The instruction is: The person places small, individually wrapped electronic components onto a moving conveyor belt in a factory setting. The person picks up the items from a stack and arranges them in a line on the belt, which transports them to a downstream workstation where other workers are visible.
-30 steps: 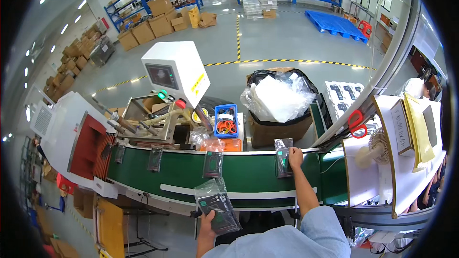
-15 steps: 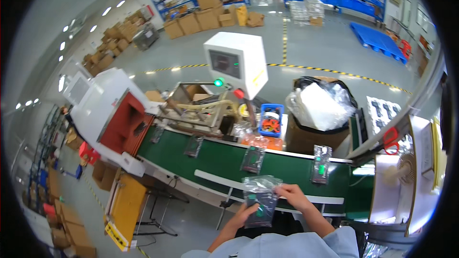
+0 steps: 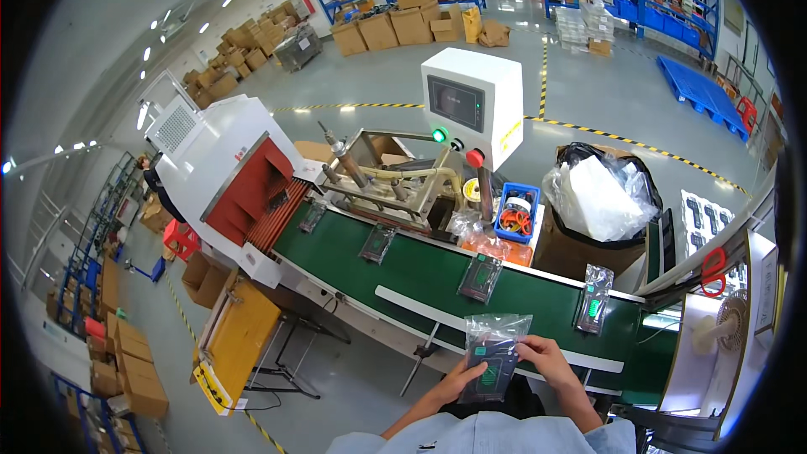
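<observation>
My left hand grips the bagged dark package (image 3: 494, 360) at its left, thumb on top; my right hand (image 3: 548, 360) pinches its upper right edge, presumably keeping it flat (the film looks floppy). Beyond, the white rail (image 3: 420, 309) bars the green conveyor's (image 3: 420, 273) near side.

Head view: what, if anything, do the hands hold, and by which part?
A bagged dark item: the left hand holds its left side, the right hand its upper right edge.
</observation>
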Available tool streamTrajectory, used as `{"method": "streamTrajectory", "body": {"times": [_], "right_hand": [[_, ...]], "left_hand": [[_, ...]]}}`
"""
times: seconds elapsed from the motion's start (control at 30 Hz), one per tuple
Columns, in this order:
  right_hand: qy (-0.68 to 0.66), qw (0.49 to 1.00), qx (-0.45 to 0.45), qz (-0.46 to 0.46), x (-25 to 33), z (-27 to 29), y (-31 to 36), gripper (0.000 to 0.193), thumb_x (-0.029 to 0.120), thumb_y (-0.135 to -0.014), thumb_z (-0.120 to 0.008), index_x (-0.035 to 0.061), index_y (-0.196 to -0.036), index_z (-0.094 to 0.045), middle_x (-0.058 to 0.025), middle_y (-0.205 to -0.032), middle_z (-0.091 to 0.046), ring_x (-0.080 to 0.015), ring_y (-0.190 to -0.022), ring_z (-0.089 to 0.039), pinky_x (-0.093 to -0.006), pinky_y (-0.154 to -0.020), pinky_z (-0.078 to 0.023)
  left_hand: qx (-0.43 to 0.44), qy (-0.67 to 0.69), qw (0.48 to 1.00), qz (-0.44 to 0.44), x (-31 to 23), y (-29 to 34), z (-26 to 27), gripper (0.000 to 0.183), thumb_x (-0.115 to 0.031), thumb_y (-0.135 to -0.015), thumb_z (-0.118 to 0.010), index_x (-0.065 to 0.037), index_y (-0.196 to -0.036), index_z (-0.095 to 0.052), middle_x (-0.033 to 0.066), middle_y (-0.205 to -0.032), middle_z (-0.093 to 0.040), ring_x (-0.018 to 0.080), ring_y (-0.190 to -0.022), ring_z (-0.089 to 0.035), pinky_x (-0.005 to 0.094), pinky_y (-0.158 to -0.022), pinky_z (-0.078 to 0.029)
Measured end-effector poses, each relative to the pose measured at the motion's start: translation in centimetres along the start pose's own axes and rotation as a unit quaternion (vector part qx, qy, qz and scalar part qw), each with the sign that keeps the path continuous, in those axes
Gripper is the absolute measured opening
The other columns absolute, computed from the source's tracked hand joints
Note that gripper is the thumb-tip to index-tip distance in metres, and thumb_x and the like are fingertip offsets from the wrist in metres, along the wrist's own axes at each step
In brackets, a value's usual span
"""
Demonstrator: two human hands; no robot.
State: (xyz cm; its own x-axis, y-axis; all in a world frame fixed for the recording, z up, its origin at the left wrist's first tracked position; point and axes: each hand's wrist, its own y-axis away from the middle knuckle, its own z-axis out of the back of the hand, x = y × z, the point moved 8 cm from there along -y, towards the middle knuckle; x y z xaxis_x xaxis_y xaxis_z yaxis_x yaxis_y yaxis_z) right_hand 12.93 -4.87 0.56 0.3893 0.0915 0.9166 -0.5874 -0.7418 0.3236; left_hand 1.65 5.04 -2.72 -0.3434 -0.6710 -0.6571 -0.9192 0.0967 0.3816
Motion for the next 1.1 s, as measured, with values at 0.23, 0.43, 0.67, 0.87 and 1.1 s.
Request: {"method": "streamTrajectory", "body": {"times": [0.23,0.43,0.67,0.87,1.1], "right_hand": [[-0.002,0.999,-0.021,0.032,0.8,0.9,1.0,0.017,0.009,-0.082,-0.06,-0.0032,-0.093,-0.063,-0.0013,-0.08,-0.062,-0.0078,-0.075,-0.055,-0.0218,-0.069,-0.044],[0.09,0.995,0.0,0.047,0.8,2.1,1.8,0.015,0.01,-0.082,-0.062,-0.0024,-0.089,-0.064,-0.0005,-0.076,-0.061,-0.0063,-0.07,-0.052,-0.0214,-0.062,-0.042],[0.121,0.993,-0.006,0.009,-0.1,3.7,3.0,0.016,0.013,-0.083,-0.061,-0.0015,-0.09,-0.065,-0.0021,-0.076,-0.062,-0.007,-0.069,-0.053,-0.0213,-0.062,-0.043],[0.134,0.982,-0.122,0.058,-3.0,12.9,3.9,0.018,0.015,-0.083,-0.06,-0.0015,-0.088,-0.065,-0.0028,-0.078,-0.063,-0.0091,-0.07,-0.055,-0.0246,-0.063,-0.045],[0.28,0.783,-0.543,0.116,0.7,33.6,10.2,0.021,0.019,-0.083,-0.056,-0.0006,-0.086,-0.062,-0.0121,-0.07,-0.062,-0.0201,-0.066,-0.059,-0.0301,-0.062,-0.045]], "left_hand": [[-0.033,-0.126,0.991,-0.006,-0.6,0.0,0.1,0.052,-0.02,-0.091,-0.048,-0.004,-0.135,-0.027,0.0074,-0.126,-0.041,0.0146,-0.113,-0.04,0.0275,-0.096,-0.033],[-0.035,0.058,0.996,-0.049,-1.6,-0.8,-1.2,0.043,-0.018,-0.09,-0.05,-0.001,-0.127,-0.038,0.0093,-0.116,-0.05,0.0168,-0.104,-0.05,0.0312,-0.088,-0.043],[-0.12,0.054,0.989,-0.063,-1.2,-2.8,0.8,0.033,-0.018,-0.088,-0.053,0.0,-0.115,-0.049,0.0095,-0.104,-0.058,0.0183,-0.093,-0.058,0.0312,-0.081,-0.048],[-0.049,0.148,0.966,-0.205,-7.9,-3.2,-1.5,0.055,-0.039,-0.089,-0.041,0.003,-0.125,-0.037,0.0156,-0.121,-0.048,0.0276,-0.113,-0.046,0.0429,-0.096,-0.038],[-0.1,0.151,0.963,-0.201,-7.4,-1.8,0.6,0.05,-0.033,-0.087,-0.043,0.003,-0.123,-0.039,0.0169,-0.118,-0.049,0.0295,-0.109,-0.049,0.0471,-0.093,-0.04]]}}
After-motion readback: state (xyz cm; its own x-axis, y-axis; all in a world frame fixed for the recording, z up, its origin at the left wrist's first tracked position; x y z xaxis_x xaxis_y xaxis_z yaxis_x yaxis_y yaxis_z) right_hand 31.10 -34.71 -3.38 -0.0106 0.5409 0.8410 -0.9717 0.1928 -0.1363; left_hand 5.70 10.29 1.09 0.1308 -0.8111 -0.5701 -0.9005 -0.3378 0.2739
